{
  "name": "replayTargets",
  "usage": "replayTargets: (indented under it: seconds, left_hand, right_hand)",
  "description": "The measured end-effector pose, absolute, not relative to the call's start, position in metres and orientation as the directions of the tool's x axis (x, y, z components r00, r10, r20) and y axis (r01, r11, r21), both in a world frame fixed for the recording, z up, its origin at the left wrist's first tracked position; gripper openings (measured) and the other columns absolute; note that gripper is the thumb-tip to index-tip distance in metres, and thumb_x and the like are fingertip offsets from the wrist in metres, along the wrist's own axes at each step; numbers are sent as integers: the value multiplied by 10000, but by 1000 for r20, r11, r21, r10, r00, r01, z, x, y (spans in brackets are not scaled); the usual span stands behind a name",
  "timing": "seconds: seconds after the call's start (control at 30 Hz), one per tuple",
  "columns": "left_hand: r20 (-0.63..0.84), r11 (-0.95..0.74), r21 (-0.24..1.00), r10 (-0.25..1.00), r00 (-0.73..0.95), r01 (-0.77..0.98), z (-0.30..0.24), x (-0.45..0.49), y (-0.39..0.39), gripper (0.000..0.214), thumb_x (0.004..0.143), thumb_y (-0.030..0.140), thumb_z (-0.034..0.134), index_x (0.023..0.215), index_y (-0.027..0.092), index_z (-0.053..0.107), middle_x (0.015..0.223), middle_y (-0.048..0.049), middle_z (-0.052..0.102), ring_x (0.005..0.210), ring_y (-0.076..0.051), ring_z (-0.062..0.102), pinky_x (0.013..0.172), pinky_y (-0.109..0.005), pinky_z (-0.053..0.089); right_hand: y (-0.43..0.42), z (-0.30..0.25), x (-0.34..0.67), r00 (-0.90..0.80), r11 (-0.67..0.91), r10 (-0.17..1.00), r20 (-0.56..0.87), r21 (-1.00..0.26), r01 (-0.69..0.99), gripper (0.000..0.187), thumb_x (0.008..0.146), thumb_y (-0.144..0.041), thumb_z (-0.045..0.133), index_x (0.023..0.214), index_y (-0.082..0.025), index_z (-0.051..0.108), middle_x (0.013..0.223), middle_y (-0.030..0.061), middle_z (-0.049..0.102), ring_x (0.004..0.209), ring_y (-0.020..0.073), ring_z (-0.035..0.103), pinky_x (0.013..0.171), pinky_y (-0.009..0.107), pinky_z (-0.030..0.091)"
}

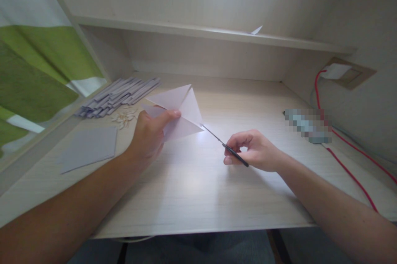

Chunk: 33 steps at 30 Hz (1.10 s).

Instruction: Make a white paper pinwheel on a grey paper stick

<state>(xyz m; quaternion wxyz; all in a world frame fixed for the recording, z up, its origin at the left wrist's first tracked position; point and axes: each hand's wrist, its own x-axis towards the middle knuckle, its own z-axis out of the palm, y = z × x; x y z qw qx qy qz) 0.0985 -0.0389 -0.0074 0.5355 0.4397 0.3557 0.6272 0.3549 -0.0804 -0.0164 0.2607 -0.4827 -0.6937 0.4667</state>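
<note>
At four o'clock on the worktop (pixel 186 198), our right hand (pixel 256 152) has its fingers grasping scissors (pixel 236 155). Their blades meet a corner of the paper (pixel 192 107), pinched between the fingers of our left hand (pixel 150 132), near the centre towards ten. Two of its corners look slit, so we judge the cutting partly done; how much is left we cannot tell. Sheets (pixel 89 148) past eight seem uncut. Beyond, a tan tangle (pixel 124 117) lies at nine, folded strips (pixel 120 96) before ten; a pixelated object (pixel 304 125) sits at three by a red cord (pixel 316 91). A curtain (pixel 37 53) hangs towards ten, a shelf (pixel 186 29) spans twelve.
</note>
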Motion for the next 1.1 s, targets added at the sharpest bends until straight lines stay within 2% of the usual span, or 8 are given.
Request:
replayTargets:
  seconds: [0.27, 0.43, 0.8, 0.93, 1.1]
  left_hand:
    - [163, -170, 924, 985, -49, -343, -7, 99, -39, 134, 703, 161, 816, 814, 166, 741, 748, 25, 726, 648, -130, 625, 643, -243, 494]
    - [163, -168, 919, 986, -45, -358, -8, 98, -39, 102, 712, 158, 815, 747, 159, 719, 784, 18, 735, 667, -128, 634, 665, -246, 499]
    - [181, -190, 913, 982, -58, -360, -6, 100, -40, 160, 698, 156, 820, 842, 184, 757, 789, 17, 737, 686, -136, 635, 693, -254, 499]
    - [177, -188, 911, 982, -65, -366, -8, 100, -39, 228, 689, 168, 829, 903, 189, 752, 815, 17, 746, 692, -144, 642, 657, -248, 496]
    - [178, -186, 911, 982, -56, -368, -9, 99, -37, 185, 687, 171, 834, 850, 181, 747, 796, 23, 743, 681, -138, 645, 656, -252, 496]
  right_hand:
    - [-80, -18, 356, -397, 79, 911, -111, -898, 433, 346, 660, -452, 905, 726, -148, 755, 607, 5, 623, 571, 122, 508, 511, 251, 374]
    - [-81, -16, 355, -390, 73, 914, -114, -899, 432, 350, 674, -459, 891, 721, -144, 748, 590, -2, 607, 554, 115, 498, 505, 249, 366]
    - [-81, -18, 357, -392, 75, 913, -110, -900, 429, 357, 665, -462, 900, 689, -156, 719, 592, -5, 598, 559, 118, 490, 508, 254, 360]
    - [-81, -18, 357, -386, 86, 917, -97, -899, 430, 377, 671, -470, 892, 660, -162, 676, 588, -9, 588, 559, 117, 485, 509, 255, 361]
    - [-81, -19, 357, -390, 106, 917, -78, -897, 429, 396, 681, -473, 889, 646, -166, 640, 589, -12, 574, 565, 115, 472, 508, 254, 349]
